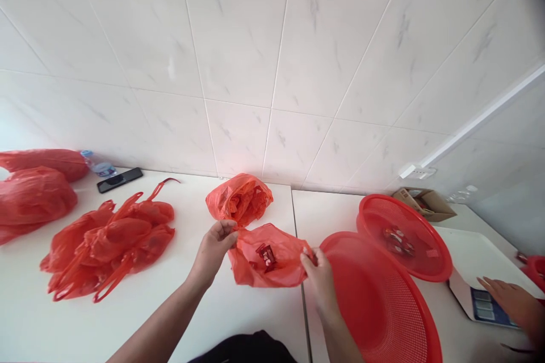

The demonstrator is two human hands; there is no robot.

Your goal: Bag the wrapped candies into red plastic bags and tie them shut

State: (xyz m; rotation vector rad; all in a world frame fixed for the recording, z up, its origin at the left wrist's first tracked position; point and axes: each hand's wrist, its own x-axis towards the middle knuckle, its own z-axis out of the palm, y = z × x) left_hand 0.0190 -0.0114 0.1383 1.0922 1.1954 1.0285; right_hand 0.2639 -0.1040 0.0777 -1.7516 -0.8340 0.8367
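Observation:
My left hand (pixel 215 247) pinches the upper left edge of a thin red plastic bag (pixel 272 272) that hangs just above the white table (pixel 238 317). At the bag's right edge, my right hand (pixel 317 275) grips it with closed fingers. Small red wrapped items (pixel 266 256) show through the plastic inside the bag. Just behind it lies a crumpled bundle of red bags (pixel 239 198).
A heap of tied red bags (pixel 108 238) lies to the left, with more red bags (pixel 32 193), a water bottle (pixel 100 166) and a black phone (pixel 120 179) at the far left. Two red mesh baskets (pixel 383 306) (pixel 409 238), a cardboard box (pixel 428 202) and a scale (pixel 485 295) under another person's hand (pixel 508 298) are to the right.

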